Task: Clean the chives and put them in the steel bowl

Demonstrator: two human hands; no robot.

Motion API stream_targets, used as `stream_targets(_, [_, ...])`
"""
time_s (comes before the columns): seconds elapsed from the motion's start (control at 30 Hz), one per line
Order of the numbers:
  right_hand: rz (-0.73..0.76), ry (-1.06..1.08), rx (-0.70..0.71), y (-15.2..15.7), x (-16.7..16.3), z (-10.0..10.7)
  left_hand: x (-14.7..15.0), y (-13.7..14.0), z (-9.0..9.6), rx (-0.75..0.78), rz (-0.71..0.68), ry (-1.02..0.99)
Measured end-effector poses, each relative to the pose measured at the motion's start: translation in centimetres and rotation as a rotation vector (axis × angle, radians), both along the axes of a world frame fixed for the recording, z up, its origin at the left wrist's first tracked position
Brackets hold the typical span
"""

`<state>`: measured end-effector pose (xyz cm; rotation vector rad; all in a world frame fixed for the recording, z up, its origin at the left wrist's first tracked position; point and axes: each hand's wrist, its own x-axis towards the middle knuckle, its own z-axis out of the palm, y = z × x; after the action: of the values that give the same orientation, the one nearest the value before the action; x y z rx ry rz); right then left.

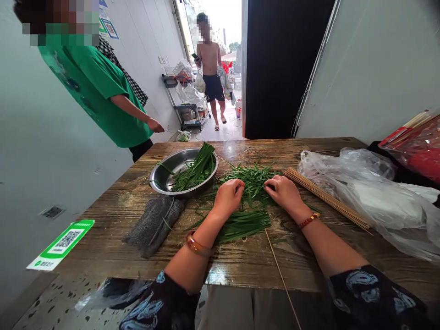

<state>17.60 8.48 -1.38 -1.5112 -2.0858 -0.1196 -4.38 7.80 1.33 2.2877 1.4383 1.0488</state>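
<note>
A loose heap of green garlic chives [254,176] lies on the wooden table. At its left edge my left hand [228,198] is closed, its thumb and fingers pinched together. My right hand [284,192], also pinched closed, is at the heap's right side. Whatever either set of fingertips may hold is too small or hidden to make out. Nearer me, partly behind my left forearm, lies a flat row of chives [245,224]. A single thin bamboo skewer [279,270] runs from that row's right end over the table's front edge.
A steel bowl [156,183] with more chives stands left, beside a dark mesh bundle [154,224]. Bamboo skewers [326,199] and plastic bags [374,197] lie right. A person in green [92,91] stands left of the table; another person [210,68] is near the doorway, by a cart [189,107].
</note>
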Motion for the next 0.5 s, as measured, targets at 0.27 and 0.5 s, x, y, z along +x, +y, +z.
stream_targets(0.27, [0.085, 0.12, 0.112, -1.4, -1.3, 1.8, 0.2, 0.1, 0.1, 0.015, -0.01, -0.145])
stream_targets(0.5, [0.172, 0.032, 0.129, -2.7, -2.8, 2.5, 0.5, 0.1, 0.4, -0.129, -0.069, -0.295])
